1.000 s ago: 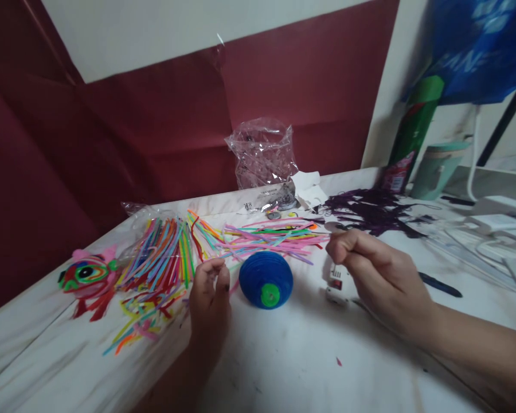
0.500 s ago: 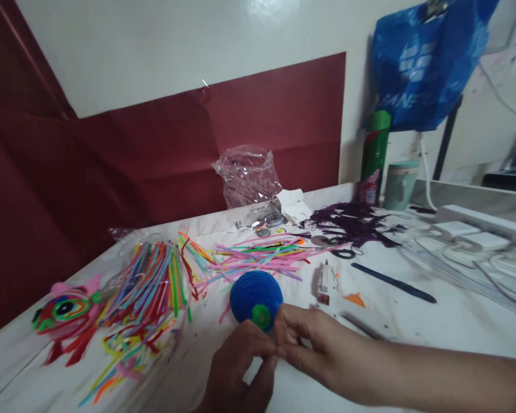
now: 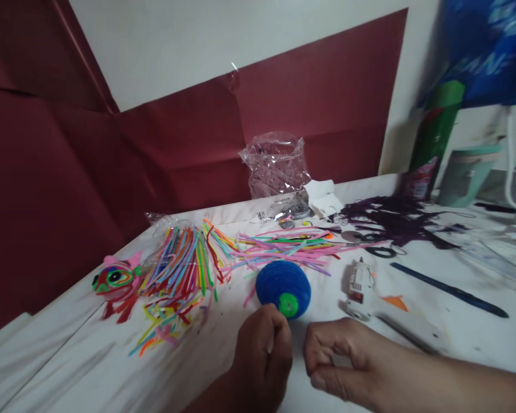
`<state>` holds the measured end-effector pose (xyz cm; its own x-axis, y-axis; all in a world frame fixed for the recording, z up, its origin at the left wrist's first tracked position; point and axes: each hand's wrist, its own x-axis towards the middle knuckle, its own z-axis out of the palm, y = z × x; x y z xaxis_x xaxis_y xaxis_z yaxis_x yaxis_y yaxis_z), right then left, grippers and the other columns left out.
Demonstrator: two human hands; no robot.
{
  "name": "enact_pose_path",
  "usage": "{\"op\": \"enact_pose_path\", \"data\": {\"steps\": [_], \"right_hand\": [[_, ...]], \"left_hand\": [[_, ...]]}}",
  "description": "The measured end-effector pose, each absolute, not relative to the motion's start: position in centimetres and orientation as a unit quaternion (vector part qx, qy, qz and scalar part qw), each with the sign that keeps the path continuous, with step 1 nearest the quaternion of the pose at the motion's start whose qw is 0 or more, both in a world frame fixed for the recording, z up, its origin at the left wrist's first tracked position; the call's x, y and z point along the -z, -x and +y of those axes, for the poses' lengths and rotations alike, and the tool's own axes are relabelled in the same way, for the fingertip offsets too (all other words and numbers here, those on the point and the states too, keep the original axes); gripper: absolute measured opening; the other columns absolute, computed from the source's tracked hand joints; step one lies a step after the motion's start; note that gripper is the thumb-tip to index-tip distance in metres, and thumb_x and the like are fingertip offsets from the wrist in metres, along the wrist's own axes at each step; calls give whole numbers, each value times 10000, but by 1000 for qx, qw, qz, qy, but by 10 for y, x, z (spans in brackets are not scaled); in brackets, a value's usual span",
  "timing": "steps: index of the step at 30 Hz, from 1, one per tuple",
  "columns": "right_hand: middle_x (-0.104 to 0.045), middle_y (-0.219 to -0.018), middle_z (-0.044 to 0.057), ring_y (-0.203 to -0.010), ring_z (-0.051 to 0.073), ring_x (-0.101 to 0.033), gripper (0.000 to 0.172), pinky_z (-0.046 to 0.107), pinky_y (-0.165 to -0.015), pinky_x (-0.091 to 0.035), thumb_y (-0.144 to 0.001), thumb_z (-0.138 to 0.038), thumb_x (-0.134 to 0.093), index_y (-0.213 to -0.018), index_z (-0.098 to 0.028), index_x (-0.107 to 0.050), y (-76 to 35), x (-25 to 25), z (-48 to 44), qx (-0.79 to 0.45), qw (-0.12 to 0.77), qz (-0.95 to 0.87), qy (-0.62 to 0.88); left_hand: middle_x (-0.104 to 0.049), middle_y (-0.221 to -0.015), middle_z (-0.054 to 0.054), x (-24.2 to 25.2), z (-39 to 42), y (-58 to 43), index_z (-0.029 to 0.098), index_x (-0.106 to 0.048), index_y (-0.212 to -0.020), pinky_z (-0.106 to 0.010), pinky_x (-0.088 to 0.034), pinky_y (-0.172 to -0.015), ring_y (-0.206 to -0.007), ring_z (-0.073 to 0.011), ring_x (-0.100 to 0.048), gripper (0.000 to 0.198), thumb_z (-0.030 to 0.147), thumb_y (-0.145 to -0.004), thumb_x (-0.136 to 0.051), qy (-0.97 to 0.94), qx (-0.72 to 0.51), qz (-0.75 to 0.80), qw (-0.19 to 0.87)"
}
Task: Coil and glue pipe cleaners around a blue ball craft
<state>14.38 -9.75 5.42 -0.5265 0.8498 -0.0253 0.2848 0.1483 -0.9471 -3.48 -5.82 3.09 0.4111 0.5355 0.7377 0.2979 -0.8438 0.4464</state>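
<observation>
My left hand (image 3: pixel 262 355) is closed in a pinch just in front of a blue ball with a ridged, wound surface (image 3: pixel 279 280). On the ball's near side is a round green patch (image 3: pixel 288 306). The ball appears to rest on the table, and I cannot tell whether the left fingers touch it. A gap to the right, my right hand (image 3: pixel 344 358) is also closed, thumb against curled fingers. Whatever either hand pinches is too small or hidden to make out. Beyond the right hand lies a white hot glue gun (image 3: pixel 365 292) with an orange trigger.
Colourful pipe cleaners (image 3: pixel 184 258) lie bundled and loose at left and centre. A pink-eared figure (image 3: pixel 118 281) stands far left. Scissors (image 3: pixel 380 251), a dark blue stick (image 3: pixel 449 289), purple strands (image 3: pixel 395 218), clear plastic (image 3: pixel 277 166) and a green cup (image 3: pixel 468 175) are further back.
My hands were touching at the fingertips and are now apart, the right one more tightly curled. The view has swung left, so everything appears shifted to the right.
</observation>
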Motion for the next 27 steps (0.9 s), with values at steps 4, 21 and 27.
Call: {"op": "enact_pose_path", "data": {"steps": [4, 21, 27], "right_hand": [[-462, -657, -43, -610, 102, -397, 144, 211, -543, -321, -816, -243, -559, -705, -194, -482, -145, -56, -101, -513, 262, -713, 399], [-404, -641, -49, -605, 113, -356, 223, 209, -542, -306, -873, -257, -473, -669, -211, -398, -143, -63, -103, -410, 220, -767, 442], [-422, -663, -41, -614, 119, -365, 218, 213, -546, -309, -896, -293, -438, -693, -215, -418, -145, -59, -102, -390, 195, -779, 451]], "left_hand": [[-469, -570, 49, -31, -59, 41, 217, -419, -716, -181, -374, -510, -512, -82, -467, 193, 119, -883, -428, -851, -467, 227, 84], [-533, -733, -4, -25, -52, 38, 207, -484, -838, -244, -440, -659, -700, -123, -536, 117, 98, -869, -453, -821, -520, 184, 146], [-470, -677, 10, -21, -48, 40, 208, -419, -759, -261, -403, -621, -655, -126, -471, 165, 97, -880, -431, -833, -500, 189, 140]]}}
